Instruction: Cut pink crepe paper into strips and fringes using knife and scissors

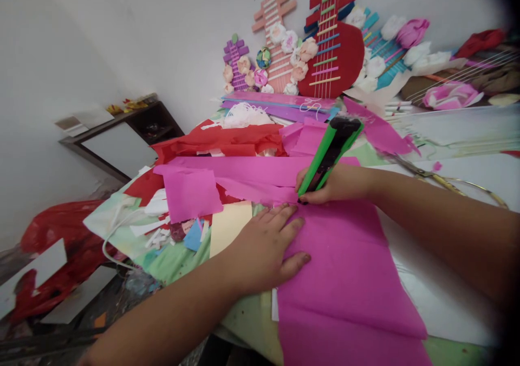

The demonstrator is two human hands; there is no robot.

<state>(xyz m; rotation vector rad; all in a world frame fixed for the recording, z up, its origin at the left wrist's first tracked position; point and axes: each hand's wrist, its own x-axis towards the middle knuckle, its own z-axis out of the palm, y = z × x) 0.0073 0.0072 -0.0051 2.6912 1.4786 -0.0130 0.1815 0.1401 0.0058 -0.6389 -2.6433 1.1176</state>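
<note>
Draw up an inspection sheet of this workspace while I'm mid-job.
Surface: green-and-white cover, mostly hidden under paper.
Job's things: large pink sheet; green-and-black cutter, its tip at the sheet's far edge.
Clutter: red material, white string and scissors beyond and beside the sheet.
Hands: left hand spread, partly on the sheet; right hand grips the cutter.
Cables: white cord over the left edge; ends unclear.
Surroundings: guitar-shaped crafts by the wall; dark cabinet at left.

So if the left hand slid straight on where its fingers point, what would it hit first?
Likely the lower end of the green tool in the right hand, just past the left hand, though the gap is unclear.
</note>
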